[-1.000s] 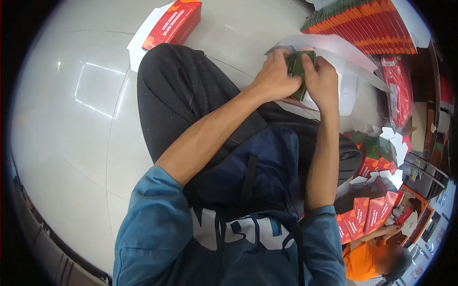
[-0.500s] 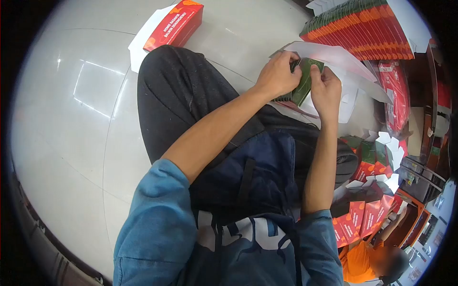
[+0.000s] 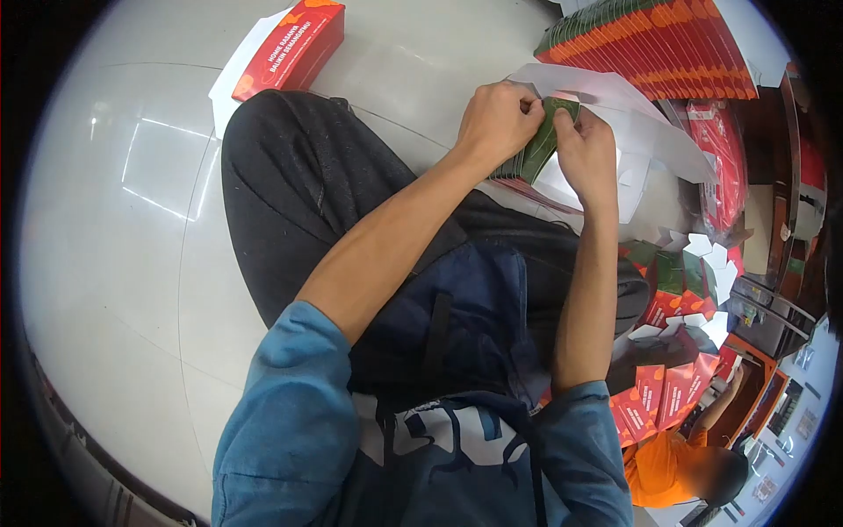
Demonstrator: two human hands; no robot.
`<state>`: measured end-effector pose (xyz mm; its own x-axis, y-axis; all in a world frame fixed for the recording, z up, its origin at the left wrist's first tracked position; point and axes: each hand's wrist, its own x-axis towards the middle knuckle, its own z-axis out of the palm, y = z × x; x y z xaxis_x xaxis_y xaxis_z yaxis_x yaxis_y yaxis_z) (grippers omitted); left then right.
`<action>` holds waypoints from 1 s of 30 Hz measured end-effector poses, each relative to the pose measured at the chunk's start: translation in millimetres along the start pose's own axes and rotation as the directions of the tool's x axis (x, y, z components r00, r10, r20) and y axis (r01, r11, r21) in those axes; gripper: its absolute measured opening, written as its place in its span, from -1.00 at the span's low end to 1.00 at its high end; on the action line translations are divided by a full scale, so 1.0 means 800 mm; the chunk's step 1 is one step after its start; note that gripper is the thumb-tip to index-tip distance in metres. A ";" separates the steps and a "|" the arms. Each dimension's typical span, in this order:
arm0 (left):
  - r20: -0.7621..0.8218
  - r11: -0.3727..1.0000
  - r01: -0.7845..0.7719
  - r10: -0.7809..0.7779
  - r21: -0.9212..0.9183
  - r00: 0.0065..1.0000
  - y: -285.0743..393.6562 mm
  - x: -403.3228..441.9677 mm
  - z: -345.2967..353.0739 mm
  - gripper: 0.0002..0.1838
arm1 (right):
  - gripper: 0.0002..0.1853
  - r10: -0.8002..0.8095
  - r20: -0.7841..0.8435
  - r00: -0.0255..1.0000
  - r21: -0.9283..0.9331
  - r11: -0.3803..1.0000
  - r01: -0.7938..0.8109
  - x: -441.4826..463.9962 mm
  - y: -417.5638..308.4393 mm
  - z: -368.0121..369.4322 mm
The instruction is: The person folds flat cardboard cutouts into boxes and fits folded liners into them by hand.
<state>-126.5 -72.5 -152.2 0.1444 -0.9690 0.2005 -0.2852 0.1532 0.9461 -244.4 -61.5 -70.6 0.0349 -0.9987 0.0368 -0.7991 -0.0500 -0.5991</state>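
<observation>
A row of flat cartons with green edges [image 3: 535,158] stands in front of my knees, beside a sheet of clear plastic [image 3: 606,88]. My right hand [image 3: 587,154] pinches the front green carton [image 3: 546,145] near its top, thumb on its face. Beside it, my left hand [image 3: 500,120] is closed at the top left of the same cartons, its fingertips curled; what they grip is hidden.
An assembled red box [image 3: 294,48] lies beyond my left knee. At the upper right stands a long row of red and green cartons [image 3: 650,48]. Red plastic packs [image 3: 722,162] and open red boxes [image 3: 672,395] lie at the right, near a person in orange [image 3: 663,470].
The front green carton has tilted more upright, and my left hand has shifted up and left to its top edge. The view has moved slightly, and the person in orange has moved an arm.
</observation>
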 end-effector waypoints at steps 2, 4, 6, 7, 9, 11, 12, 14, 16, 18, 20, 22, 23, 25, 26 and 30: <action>-0.001 1.000 0.006 -0.006 -0.008 1.000 0.000 0.000 -0.001 -0.80 | -0.63 0.017 0.039 0.999 -0.028 0.999 -0.016 0.005 0.001 0.001; -0.005 1.000 0.007 -0.007 -0.022 1.000 -0.001 0.001 0.000 -0.81 | -0.63 0.043 0.086 0.995 -0.073 0.997 -0.037 0.011 0.003 -0.001; -0.011 0.999 0.006 -0.007 -0.038 1.000 -0.002 0.001 0.000 -0.81 | -0.63 0.082 0.144 0.986 -0.134 0.989 -0.063 0.017 0.004 -0.002; -0.008 0.999 0.011 -0.011 -0.036 1.000 -0.001 0.001 0.000 -0.82 | -0.63 0.083 0.163 0.983 -0.125 0.990 -0.063 0.018 0.002 -0.003; -0.001 0.999 0.020 -0.020 -0.033 1.000 0.000 0.001 0.000 -0.83 | -0.62 0.085 0.201 0.976 -0.109 0.992 -0.064 0.019 -0.002 -0.005; -0.003 0.999 0.019 -0.019 -0.030 1.000 0.001 0.000 -0.001 -0.84 | -0.63 0.125 0.251 0.960 -0.132 0.987 -0.094 0.024 -0.001 -0.006; -0.004 0.999 0.019 -0.019 -0.029 1.000 0.000 0.000 0.000 -0.84 | -0.63 0.145 0.275 0.951 -0.144 0.984 -0.108 0.027 0.000 -0.007; -0.019 0.999 -0.002 0.001 -0.032 1.000 -0.004 -0.001 0.004 -0.84 | -0.63 0.055 0.288 0.956 -0.072 0.997 -0.035 0.031 0.016 -0.004; -0.007 0.999 0.014 -0.014 -0.045 1.000 -0.002 0.000 0.003 -0.85 | -0.62 0.020 0.309 0.951 -0.034 0.999 -0.010 0.034 0.022 -0.004; 0.033 0.995 0.066 -0.064 -0.068 0.997 0.000 -0.001 0.002 -0.85 | -0.61 0.041 0.343 0.938 -0.030 0.999 -0.032 0.036 0.023 -0.005; 0.015 0.998 0.047 -0.046 -0.040 0.999 -0.002 -0.001 0.004 -0.86 | -0.60 0.062 0.383 0.922 0.005 0.998 -0.069 0.036 0.019 -0.007; 0.007 0.999 0.040 -0.040 -0.023 0.999 -0.001 -0.001 0.005 -0.86 | -0.60 0.106 0.424 0.900 0.011 0.992 -0.122 0.037 0.014 -0.011; 0.007 0.999 0.044 -0.043 -0.021 0.999 -0.001 -0.001 0.005 -0.86 | -0.60 0.139 0.446 0.884 0.000 0.988 -0.155 0.038 0.012 -0.012; 0.000 0.999 0.029 -0.029 -0.024 1.000 0.000 -0.002 0.004 -0.85 | -0.65 0.194 0.474 0.859 -0.012 0.977 -0.214 0.039 0.007 -0.013; -0.007 0.999 0.012 -0.012 -0.030 1.000 0.000 -0.003 0.003 -0.85 | -0.69 0.217 0.480 0.850 -0.012 0.970 -0.241 0.039 0.005 -0.014; -0.012 0.997 -0.015 0.014 -0.074 1.000 -0.004 -0.003 0.005 -0.83 | -0.70 0.280 0.524 0.804 -0.022 0.949 -0.316 0.044 0.002 -0.013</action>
<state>-129.6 -71.3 -156.8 0.1519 -0.9644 0.2164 -0.2163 0.1812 0.9594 -251.0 -96.9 -61.8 0.1191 -0.8218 -0.5572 -0.7821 0.2681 -0.5625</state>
